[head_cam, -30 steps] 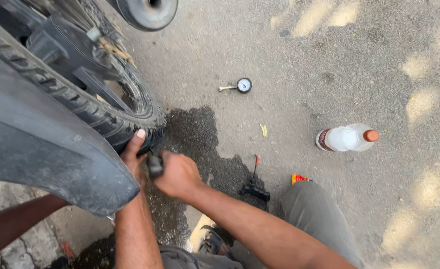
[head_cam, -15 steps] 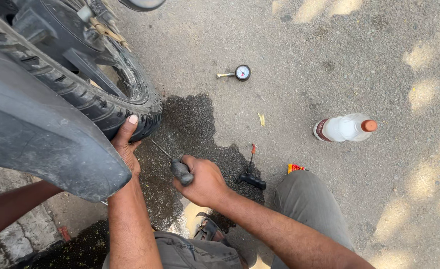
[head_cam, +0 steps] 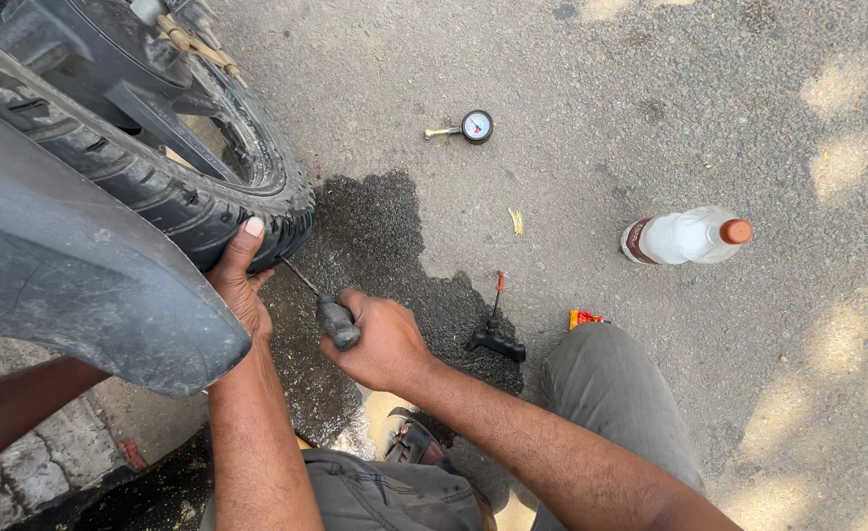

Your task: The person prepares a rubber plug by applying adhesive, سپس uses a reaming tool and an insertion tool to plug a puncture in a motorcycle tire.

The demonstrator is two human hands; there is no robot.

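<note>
Asphalt ground [head_cam: 650,79], wet dark patch [head_cam: 375,226]; on it: round pressure gauge [head_cam: 475,126], plastic bottle [head_cam: 685,237] lying sideways, T-handle tool [head_cam: 496,334], small wrapper [head_cam: 584,319].

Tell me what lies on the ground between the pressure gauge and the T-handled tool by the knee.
In the head view, between the pressure gauge and the T-handled tool lie bare asphalt, a small yellowish scrap and the wet dark patch's edge.

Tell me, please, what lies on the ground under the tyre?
A dark wet patch spreads on the asphalt beside the tyre. The contact spot itself is hidden by the tyre, the left hand and the mudguard.
</note>
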